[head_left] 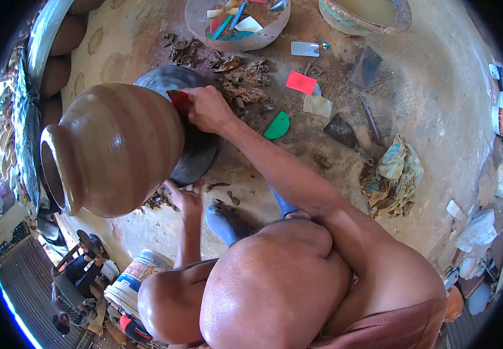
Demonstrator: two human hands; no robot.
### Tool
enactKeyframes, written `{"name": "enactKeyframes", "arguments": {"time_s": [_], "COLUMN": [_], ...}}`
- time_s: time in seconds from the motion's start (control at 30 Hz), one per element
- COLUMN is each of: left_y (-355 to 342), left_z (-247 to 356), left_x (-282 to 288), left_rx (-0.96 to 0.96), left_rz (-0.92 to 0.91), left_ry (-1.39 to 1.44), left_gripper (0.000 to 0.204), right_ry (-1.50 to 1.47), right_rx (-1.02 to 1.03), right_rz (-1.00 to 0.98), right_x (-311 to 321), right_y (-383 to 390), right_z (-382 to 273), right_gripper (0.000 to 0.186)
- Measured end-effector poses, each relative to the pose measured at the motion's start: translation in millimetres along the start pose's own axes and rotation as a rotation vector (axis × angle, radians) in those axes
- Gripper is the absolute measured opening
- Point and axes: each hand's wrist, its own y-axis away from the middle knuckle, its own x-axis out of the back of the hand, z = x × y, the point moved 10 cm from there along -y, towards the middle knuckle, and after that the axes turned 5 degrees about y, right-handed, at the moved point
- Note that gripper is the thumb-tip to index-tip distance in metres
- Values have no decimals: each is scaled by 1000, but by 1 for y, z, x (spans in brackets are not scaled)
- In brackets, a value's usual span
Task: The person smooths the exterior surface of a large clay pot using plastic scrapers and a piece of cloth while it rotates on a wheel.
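A large brown clay pot (120, 148) with banded, glossy walls stands on a dark round potter's wheel (196, 160), its wide mouth pointing left in the picture. My right hand (209, 109) reaches across and grips a red scraper (179, 100), held at the pot's lower wall by the wheel. Smears of clay darken the scraper's tip. My left hand (186, 199) is beside the wheel's near edge, below the pot, with fingers apart and nothing visible in it. Whether it touches the wheel I cannot tell.
Clay scraps (243, 81) litter the floor beyond the wheel. Farther off are a tool bowl (196, 23) and a basin (400, 17). Right of my arm lie a red card (301, 82), a green half-disc (277, 125), a trowel-like blade (340, 131) and a crumpled cloth (400, 174). A bucket (141, 273) stands lower left.
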Motion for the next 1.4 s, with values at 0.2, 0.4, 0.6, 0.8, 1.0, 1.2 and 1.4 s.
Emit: {"name": "enactKeyframes", "arguments": {"time_s": [0.2,0.4,0.6,0.8,1.0,1.2,1.4], "left_y": [116,79,-20,-103,-99,-93,-50], "left_z": [-19,109,108,109,105,100,77], "left_x": [-8,65,71,42,10,8,8], "left_rx": [686,570,355,-52,-138,-157,-224], "left_rz": [-615,-391,-505,-447,-254,-185,73], "left_ry": [-653,-878,-654,-232,-147,-111,-8], "left_gripper": [71,63,63,63,65,66,68], "right_ry": [-38,9,-44,-104,-98,84,68], "right_rx": [33,-4,-43,-75,-118,18,56], "right_rz": [28,29,7,-56,2,-102,-245], "right_x": [11,-2,-5,-19,-14,-10,-25], "right_y": [0,-4,14,37,37,-38,-37], "right_z": [-2,0,0,2,11,-13,-3], "right_gripper": [34,27,16,23,30,39,33]}}
